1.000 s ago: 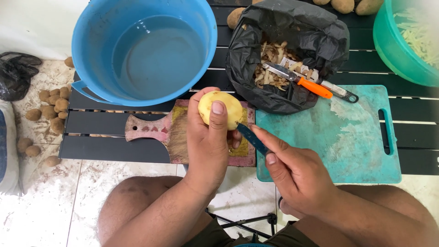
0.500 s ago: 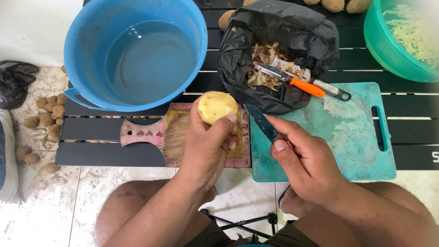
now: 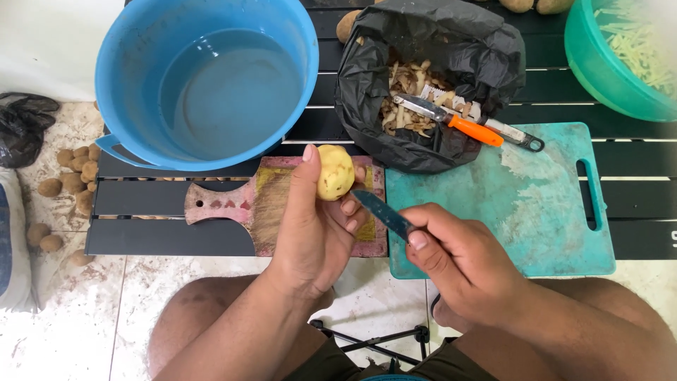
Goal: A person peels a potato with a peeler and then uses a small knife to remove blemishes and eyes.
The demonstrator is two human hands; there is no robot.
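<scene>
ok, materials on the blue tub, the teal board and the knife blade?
Blue tub: looks like moulded plastic, smooth, slightly glossy wall. Teal board: plastic too, matte, with pale scuffed wear and a moulded handle slot. Knife blade: probably metal, thin and dark, dull finish; hard to be sure.

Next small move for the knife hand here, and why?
Probably bring the knife in the right hand up against the potato. The left hand holds the potato upright over the pink board, and the blade tip sits just below it, seemingly not yet touching.
</scene>
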